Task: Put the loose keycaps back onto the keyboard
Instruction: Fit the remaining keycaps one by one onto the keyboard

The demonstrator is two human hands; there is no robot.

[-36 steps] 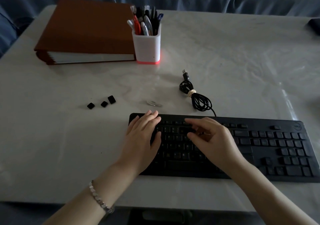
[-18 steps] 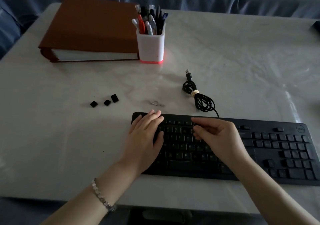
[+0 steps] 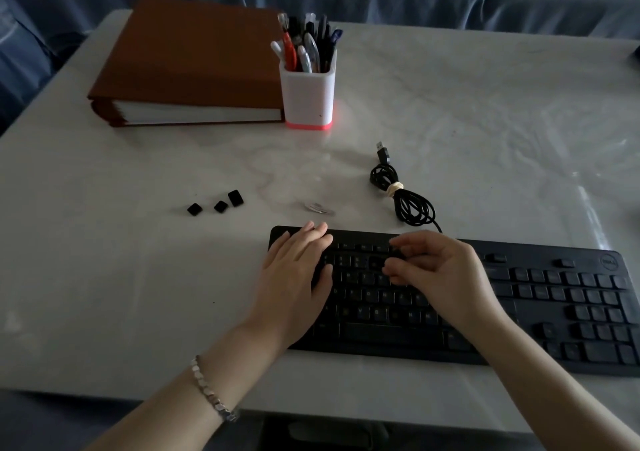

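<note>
White table under wrinkled clear film, filling most of the view. At its far left, a thick brown binder, lying flat, page edges toward the camera. Along the near edge, right of centre, a black keyboard, cut off at the right by the frame. Left hand laid flat over the keyboard's left end, fingers straight and released, tips at the top row. Right hand over the number row near the middle, fingers curled toward the thumb; pinching something or nothing, cannot tell. Just beside the binder's right end, a white pen cup with a pink base, full of pens. Behind the keyboard, a bundled black cable tied with a pale band, plug pointing away. On the left wrist, a silver bracelet. Out on the table well left of the keyboard, apart from both hands, 3 loose keycaps in a short row. Between those and the cable, a small silvery object, too blurred to name.
</note>
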